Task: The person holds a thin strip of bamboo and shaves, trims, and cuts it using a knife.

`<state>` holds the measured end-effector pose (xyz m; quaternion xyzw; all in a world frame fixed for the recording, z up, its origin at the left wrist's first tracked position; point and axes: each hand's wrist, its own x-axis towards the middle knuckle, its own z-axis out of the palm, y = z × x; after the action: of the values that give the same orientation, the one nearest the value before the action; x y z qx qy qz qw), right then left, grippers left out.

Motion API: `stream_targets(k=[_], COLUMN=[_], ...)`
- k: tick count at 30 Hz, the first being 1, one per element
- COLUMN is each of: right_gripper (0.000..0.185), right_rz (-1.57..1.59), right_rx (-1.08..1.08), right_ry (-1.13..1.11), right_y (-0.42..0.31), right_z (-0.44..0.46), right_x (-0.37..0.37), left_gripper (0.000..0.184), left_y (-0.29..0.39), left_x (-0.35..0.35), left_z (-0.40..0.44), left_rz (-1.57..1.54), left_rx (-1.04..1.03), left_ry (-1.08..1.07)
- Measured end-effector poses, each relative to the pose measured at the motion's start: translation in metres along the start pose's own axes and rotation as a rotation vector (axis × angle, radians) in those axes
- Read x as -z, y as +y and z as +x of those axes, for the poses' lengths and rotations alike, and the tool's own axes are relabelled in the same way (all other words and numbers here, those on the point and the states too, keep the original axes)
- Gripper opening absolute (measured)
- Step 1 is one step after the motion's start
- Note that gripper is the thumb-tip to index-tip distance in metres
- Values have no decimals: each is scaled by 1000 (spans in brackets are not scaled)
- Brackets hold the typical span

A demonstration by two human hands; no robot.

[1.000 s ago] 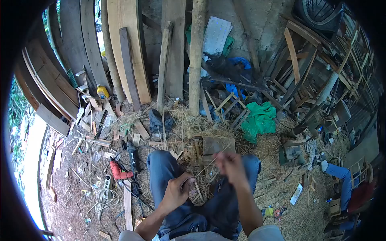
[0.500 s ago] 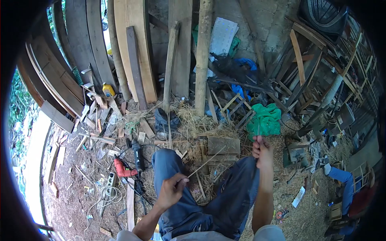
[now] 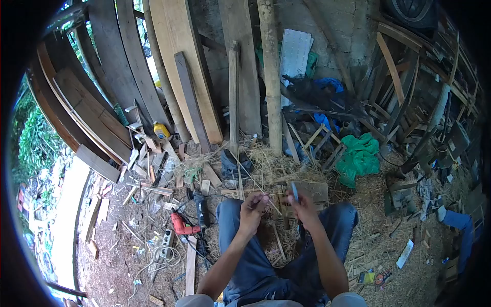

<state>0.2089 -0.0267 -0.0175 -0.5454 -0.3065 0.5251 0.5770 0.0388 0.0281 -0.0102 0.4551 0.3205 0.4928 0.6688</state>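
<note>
Left hand [image 3: 254, 210] pinches a thin stick [image 3: 274, 205] extending between hands; right hand [image 3: 304, 210] grips knife [image 3: 294, 191].

Single view: head-worn cam, facing forward and steeply down. Very wide lens, round dark border, so the leaning boards [image 3: 169, 30] bow toward the left. Near edge: wearer's trousers [image 3: 245, 256], seen from above. Left hand [image 3: 254, 207] and right hand [image 3: 302, 207] sit a bit near of frame centre, close to the lens. Far edge: wall [image 3: 342, 48], well beyond them. Coverage runs from foliage [image 3: 38, 133] at left to piled wood [image 3: 391, 65] at right.
</note>
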Motion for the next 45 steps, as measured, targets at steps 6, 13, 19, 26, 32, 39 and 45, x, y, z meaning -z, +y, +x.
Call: stream_targets(k=[6, 13, 19, 26, 32, 39, 45], right_gripper=[21, 13, 15, 14, 11, 23, 20], right_rz=[-19, 113, 352, 440, 376, 426, 284], right_rx=[-15, -10, -33, 33, 88, 105, 164], right_ry=[-129, -111, -98, 3, -5, -6, -83], right_y=[3, -3, -8, -14, -11, -10, -3], right_z=[-11, -7, -2, 3, -1, -8, -18], right_x=[-8, 14, 30, 33, 26, 32, 17], left_gripper=[10, 10, 11, 15, 17, 16, 14], left_y=[-13, 23, 63, 55, 27, 18, 7], left_x=[-5, 16, 54, 36, 0, -13, -13], left_z=[9, 13, -9, -62, -55, -41, -22], left_rz=[72, -19, 76, 503, 346, 314, 150], left_rx=[-38, -78, -80, 303, 348, 332, 329], left_ry=[38, 120, 73, -367, -377, -221, -191])
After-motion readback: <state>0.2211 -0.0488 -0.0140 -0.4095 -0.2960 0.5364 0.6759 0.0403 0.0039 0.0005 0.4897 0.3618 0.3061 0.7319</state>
